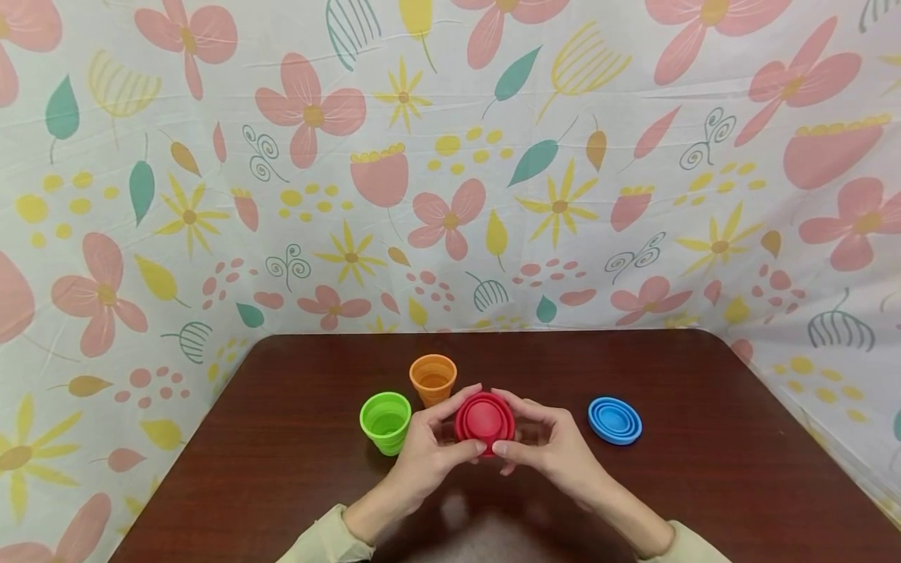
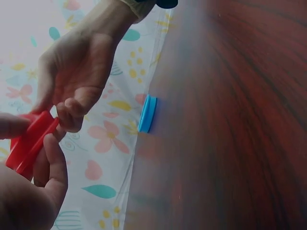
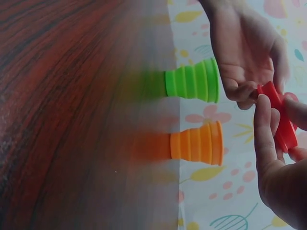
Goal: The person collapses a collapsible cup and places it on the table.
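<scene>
Both hands grip a red collapsible cup (image 1: 486, 421), held up above the table in the head view. It is pressed nearly flat, its rings nested around a round centre. My left hand (image 1: 429, 450) pinches its left side, thumb on the near edge and fingers at the far rim. On the opposite side, my right hand (image 1: 552, 446) holds it the same way, the two thumbs almost meeting. Edge-on in the left wrist view, the red cup (image 2: 31, 141) looks like a thick disc. Some fingers are hidden behind it.
Left of the hands stand an expanded green cup (image 1: 385, 422) and, farther back, an expanded orange cup (image 1: 432, 378). A blue cup (image 1: 615, 421) lies collapsed flat to the right. All rest on a dark wooden table (image 1: 281, 469); a flowered cloth (image 1: 450, 156) hangs behind it.
</scene>
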{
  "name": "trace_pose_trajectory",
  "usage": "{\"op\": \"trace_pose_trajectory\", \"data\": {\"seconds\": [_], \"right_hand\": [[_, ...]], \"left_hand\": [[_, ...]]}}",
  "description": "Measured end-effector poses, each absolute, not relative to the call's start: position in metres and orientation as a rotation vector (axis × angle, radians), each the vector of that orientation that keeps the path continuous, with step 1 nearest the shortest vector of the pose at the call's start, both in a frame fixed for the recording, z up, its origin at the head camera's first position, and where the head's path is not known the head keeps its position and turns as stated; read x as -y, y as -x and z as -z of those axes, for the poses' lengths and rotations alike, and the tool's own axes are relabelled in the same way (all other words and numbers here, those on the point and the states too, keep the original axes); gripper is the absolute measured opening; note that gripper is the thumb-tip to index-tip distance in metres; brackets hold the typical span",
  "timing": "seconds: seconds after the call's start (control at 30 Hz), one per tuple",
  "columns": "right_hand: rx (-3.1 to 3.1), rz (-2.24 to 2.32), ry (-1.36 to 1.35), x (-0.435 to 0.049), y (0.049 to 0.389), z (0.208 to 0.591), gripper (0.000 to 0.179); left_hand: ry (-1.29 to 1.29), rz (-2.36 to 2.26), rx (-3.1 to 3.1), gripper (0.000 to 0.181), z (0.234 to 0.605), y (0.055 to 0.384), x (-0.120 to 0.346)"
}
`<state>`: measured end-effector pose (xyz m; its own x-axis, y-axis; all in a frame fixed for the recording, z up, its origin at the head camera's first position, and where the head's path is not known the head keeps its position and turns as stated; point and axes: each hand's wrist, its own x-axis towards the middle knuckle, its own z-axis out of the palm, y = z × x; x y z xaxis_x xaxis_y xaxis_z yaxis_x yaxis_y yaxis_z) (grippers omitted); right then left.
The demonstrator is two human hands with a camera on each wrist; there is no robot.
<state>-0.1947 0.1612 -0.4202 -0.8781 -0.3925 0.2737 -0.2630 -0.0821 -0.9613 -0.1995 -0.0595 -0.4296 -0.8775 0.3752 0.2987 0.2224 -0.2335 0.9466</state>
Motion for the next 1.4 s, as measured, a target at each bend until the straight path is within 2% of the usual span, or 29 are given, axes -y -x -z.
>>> {"op": "trace_pose_trajectory", "data": {"seconds": [0.7, 1.4], "right_hand": [[-2.133, 2.113, 0.614, -0.157, 0.195, 0.419, 0.068], [-2.114, 2.072, 0.671, -0.161, 0.194, 0.419, 0.071]], "left_hand": [[-0.522, -2.272, -2.076, 0.066, 0.427, 0.198, 0.048], [-0.816, -2.093, -1.935, 0.072, 0.429, 0.208, 0.064]]}}
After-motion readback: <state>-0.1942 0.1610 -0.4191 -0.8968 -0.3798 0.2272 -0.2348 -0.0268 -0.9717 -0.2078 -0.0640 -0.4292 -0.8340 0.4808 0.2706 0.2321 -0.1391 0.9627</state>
